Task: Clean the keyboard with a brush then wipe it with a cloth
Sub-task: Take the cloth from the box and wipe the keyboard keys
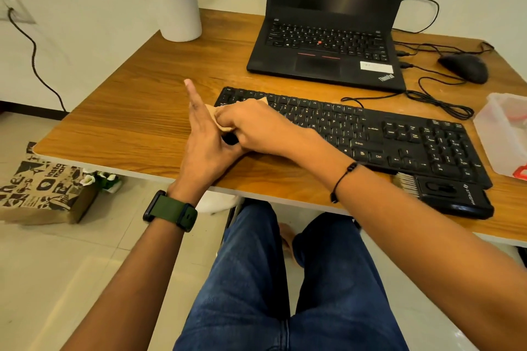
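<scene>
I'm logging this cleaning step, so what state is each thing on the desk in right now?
keyboard: flat on desk, left end under the hands
cloth: bunched, pressed on the keyboard by the right hand
left hand: fingers straight, at the keyboard's left edge
brush: lying unused at desk's front edge
laptop: lid open, screen dark
mouse: idle, cabled

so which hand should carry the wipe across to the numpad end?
Right hand: it already grips the tan cloth on the black keyboard. Left hand only braces the left end.

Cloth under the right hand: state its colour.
Light tan or beige cloth, seen in the head view.
</scene>
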A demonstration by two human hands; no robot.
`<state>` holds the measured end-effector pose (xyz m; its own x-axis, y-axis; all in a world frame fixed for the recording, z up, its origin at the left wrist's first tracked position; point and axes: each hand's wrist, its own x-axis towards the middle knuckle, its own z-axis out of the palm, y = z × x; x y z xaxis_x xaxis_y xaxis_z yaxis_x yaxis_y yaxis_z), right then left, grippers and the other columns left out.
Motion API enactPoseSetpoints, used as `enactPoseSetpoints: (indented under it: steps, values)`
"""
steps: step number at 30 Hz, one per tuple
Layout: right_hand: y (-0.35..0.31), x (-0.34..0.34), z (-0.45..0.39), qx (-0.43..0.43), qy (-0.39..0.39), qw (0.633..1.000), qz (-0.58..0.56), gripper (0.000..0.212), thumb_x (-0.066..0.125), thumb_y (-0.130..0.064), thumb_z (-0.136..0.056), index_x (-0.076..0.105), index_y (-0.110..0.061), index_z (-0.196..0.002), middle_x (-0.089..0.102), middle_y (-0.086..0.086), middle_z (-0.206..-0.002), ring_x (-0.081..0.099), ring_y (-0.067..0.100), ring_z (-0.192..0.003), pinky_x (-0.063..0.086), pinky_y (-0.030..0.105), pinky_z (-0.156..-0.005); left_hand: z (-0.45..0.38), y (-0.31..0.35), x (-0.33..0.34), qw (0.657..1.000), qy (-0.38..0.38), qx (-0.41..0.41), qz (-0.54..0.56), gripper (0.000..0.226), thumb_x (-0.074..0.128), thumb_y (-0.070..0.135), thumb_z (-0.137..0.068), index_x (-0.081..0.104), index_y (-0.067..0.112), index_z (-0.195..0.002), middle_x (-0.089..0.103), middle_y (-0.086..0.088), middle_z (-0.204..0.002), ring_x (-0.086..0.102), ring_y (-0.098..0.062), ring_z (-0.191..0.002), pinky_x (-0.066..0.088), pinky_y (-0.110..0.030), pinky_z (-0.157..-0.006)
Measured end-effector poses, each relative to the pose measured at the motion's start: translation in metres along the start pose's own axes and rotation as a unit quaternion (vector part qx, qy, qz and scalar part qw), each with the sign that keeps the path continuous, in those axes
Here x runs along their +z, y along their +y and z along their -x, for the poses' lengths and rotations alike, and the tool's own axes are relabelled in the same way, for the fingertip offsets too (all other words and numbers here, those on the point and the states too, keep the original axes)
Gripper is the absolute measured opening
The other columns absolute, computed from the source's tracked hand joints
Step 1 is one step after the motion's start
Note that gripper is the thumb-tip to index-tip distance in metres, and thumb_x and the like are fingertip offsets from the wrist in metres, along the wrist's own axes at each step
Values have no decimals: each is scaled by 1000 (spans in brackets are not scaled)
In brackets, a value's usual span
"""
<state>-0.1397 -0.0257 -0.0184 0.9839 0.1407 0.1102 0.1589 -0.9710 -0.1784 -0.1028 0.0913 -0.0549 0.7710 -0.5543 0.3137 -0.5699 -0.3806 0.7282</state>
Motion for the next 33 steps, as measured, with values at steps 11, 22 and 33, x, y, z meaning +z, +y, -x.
enactPoseSetpoints:
  steps: [11, 22, 33]
  values:
    - [9, -30, -3, -9, 71, 994, -85, 40, 47, 4, -78, 70, -15, -106, 71, 2, -102, 64, 20, -97, 50, 36, -79, 0, -1, -6, 997, -43, -21, 54, 139, 76, 49, -59, -31, 10, -139, 0, -13, -157, 2, -8, -141, 10, -1, -97]
    - [23, -39, 27, -42, -78, 994, -58, 49, 42, 10, -75, 70, -11, -108, 66, 4, -119, 58, 22, -115, 45, 40, -96, 2, -2, -13, 995, -50, -32, 75, 136, 83, 16, -64, -28, 17, -141, 6, -15, -155, 26, -11, -133, 21, -20, -102]
    - [14, -25, 19, -24, -52, 998, -23, 54, 46, 10, -79, 60, -17, -124, 56, 2, -133, 47, 22, -128, 39, 42, -103, 2, -4, -13, 997, -17, -47, 63, 129, 79, 14, -69, -27, 15, -142, 10, -16, -155, 20, -20, -142, 16, -10, -99]
